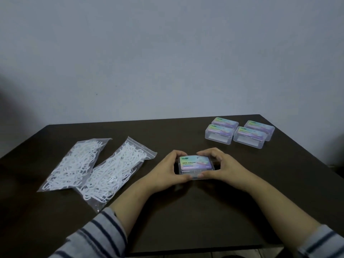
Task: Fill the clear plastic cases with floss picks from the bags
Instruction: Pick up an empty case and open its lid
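A clear plastic case (195,165) with a colourful label on its lid sits on the dark table in front of me, lid closed. My left hand (168,171) grips its left end, fingers curled over the far edge and thumb at the near edge. My right hand (222,167) grips the right end the same way. Two clear zip bags of white floss picks lie to the left: one bag (75,163) further left, the other bag (115,173) overlapping its near corner.
Several more closed labelled cases (240,133) stand grouped at the table's far right. The dark table (195,216) ends at a near edge below my forearms and at a far edge against a plain grey wall.
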